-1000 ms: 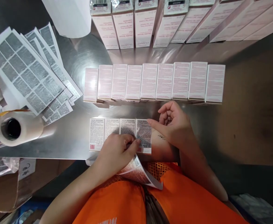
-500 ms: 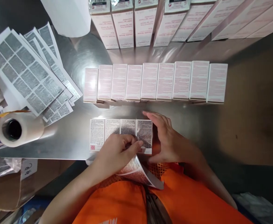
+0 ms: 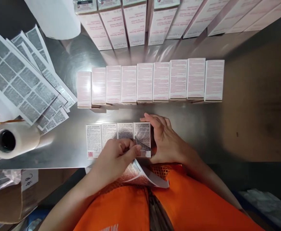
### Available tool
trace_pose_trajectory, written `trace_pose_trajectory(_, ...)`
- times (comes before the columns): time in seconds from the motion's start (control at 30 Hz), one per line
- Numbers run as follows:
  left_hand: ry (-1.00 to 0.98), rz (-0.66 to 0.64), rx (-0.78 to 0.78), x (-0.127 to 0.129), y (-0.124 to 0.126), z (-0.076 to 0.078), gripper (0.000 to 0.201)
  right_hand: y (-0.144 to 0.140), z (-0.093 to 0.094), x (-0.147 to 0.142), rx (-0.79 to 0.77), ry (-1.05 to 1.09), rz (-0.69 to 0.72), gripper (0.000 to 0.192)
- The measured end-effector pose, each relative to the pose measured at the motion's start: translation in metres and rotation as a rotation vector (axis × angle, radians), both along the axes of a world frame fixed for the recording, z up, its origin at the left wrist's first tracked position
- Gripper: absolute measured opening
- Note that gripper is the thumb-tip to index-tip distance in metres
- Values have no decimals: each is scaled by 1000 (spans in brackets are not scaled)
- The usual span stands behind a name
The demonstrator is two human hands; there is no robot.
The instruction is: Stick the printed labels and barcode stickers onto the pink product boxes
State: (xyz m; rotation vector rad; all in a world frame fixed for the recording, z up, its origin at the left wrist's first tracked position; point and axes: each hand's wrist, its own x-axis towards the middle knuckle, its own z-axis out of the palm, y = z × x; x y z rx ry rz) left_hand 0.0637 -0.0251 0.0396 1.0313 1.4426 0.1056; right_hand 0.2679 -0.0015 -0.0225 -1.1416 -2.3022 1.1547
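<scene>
On a steel table (image 3: pixel 198 128), four small boxes (image 3: pixel 118 138) lie side by side near the front edge, printed labels facing up. The left hand (image 3: pixel 116 157) rests on them while pinching a curled label sheet (image 3: pixel 140 175) that hangs over the edge, and the right hand (image 3: pixel 165 139) presses flat against the rightmost box's end. Beyond lies a row of nine pink boxes (image 3: pixel 152 81), with fanned label sheets (image 3: pixel 20 77) and a film roll (image 3: pixel 12 139) at left.

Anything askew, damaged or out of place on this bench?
Mostly tidy. The printed label sheet under the left hand curls off the steel table edge, and the grey sticker sheets at left lie loosely fanned.
</scene>
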Motion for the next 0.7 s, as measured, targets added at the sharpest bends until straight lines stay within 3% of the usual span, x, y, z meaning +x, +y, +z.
trace_pose_trajectory(0.33,-9,134,-43,9,0,1,39,1,-1,-2,-20,-8,2,122)
trace_pose_trajectory(0.7,12,174,-60,11,1,2,41,2,-1,-2,-19,-37,18,117)
